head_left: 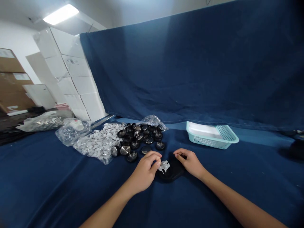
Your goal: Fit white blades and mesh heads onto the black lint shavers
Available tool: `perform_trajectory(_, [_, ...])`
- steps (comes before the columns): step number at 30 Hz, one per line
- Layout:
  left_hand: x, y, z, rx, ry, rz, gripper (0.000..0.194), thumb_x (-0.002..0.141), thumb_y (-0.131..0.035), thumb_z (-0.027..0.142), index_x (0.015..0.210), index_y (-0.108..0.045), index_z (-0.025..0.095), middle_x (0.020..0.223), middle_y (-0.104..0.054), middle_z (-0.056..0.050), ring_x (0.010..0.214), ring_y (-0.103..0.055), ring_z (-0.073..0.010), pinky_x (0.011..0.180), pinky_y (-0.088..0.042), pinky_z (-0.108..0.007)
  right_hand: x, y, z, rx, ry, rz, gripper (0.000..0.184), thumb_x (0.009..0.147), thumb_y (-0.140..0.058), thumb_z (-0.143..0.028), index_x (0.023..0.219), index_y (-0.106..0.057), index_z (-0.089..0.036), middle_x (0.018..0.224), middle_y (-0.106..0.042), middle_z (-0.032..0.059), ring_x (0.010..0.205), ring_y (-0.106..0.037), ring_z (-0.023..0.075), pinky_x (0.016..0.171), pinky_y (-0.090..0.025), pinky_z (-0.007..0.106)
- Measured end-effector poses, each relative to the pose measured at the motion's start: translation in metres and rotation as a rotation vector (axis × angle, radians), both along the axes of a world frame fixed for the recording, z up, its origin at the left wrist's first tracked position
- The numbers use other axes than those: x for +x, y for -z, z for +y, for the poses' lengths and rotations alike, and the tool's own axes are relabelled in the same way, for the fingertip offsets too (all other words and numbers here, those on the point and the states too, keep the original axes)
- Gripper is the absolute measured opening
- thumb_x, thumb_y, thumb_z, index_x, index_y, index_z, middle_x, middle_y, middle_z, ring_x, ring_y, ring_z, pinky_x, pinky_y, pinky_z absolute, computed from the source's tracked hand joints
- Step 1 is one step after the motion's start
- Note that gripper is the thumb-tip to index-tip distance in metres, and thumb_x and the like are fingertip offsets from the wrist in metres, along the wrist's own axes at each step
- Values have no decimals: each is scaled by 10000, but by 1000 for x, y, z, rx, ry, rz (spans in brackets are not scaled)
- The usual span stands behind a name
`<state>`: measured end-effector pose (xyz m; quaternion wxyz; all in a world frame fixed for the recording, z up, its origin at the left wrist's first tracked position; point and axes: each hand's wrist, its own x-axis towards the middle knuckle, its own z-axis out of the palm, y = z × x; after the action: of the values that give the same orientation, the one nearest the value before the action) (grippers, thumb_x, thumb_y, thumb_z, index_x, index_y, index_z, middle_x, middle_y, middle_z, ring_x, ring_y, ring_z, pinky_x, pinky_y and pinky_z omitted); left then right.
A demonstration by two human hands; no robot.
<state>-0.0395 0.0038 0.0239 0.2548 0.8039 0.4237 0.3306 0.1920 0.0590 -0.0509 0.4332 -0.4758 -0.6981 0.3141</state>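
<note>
My left hand (147, 170) is closed, its thumb and fingers curled around the near edge of a small white plastic piece (164, 166). That piece, or small cluster of pieces, shows above a black pad (174, 174); whether it also rests on the pad is unclear. Over the pad's right side, my right hand (190, 162) is closed in a pinch, and anything between its fingertips is too small to name. Round black knobs (136, 136) with shiny faces lie heaped beyond my left hand. Left of them, many small white plastic pieces (99, 142) spread over a clear bag.
A light-blue perforated basket (209, 141) with something white inside stands at the back right. Crumpled clear bags (73, 129) lie on the left of the blue cloth (71, 190). White boxes (76, 66) are stacked behind, beside a hanging blue curtain (190, 63).
</note>
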Motion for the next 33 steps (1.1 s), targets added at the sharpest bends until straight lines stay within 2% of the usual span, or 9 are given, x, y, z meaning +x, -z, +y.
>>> perform_trajectory(6, [-1, 0, 1, -16, 4, 32, 216, 934, -418, 199, 755, -539, 189, 1103, -601, -66, 1028, -570, -203, 973, -422, -394, 1, 4, 3, -30, 10, 67, 230, 806, -601, -367, 922, -713, -203, 687, -636, 0, 648, -583, 168, 636, -446, 288])
perform_trajectory(12, [-3, -5, -6, 116, 58, 152, 192, 953, -392, 197, 828, -537, 204, 1154, -567, -56, 1097, -524, -206, 988, -402, -391, 2, 0, 5, -76, -10, 151, 240, 776, -624, -366, 933, -709, -204, 677, -619, -16, 620, -572, 150, 613, -443, 274])
perform_trajectory(19, [-5, -12, -8, 208, 96, 261, 177, 961, -392, 185, 868, -540, 209, 1145, -567, -46, 1069, -515, -202, 989, -376, -390, 2, 0, 6, -89, -27, 185, 234, 765, -637, -351, 926, -707, -196, 661, -584, -28, 617, -554, 143, 621, -422, 274])
perform_trajectory(23, [-6, -11, -8, 248, 122, 254, 189, 951, -400, 149, 954, -575, 219, 1070, -593, -42, 1002, -526, -191, 938, -388, -366, 3, 4, 7, -88, -33, 182, 227, 772, -633, -349, 920, -706, -194, 659, -580, -27, 611, -546, 142, 608, -409, 273])
perform_trajectory(28, [-5, -12, -10, 312, 183, 304, 306, 906, -399, 66, 1007, -634, 233, 968, -616, -40, 916, -519, -190, 875, -388, -368, 3, 6, 8, -91, -28, 179, 217, 783, -624, -337, 923, -702, -192, 676, -589, -22, 620, -550, 144, 607, -403, 275])
perform_trajectory(33, [-7, -16, -10, 307, 184, 284, 308, 906, -440, 90, 1017, -675, 256, 910, -641, -26, 892, -531, -187, 835, -381, -361, 3, 6, 9, -89, -26, 178, 207, 779, -625, -320, 916, -697, -183, 692, -595, -15, 647, -563, 149, 634, -406, 280])
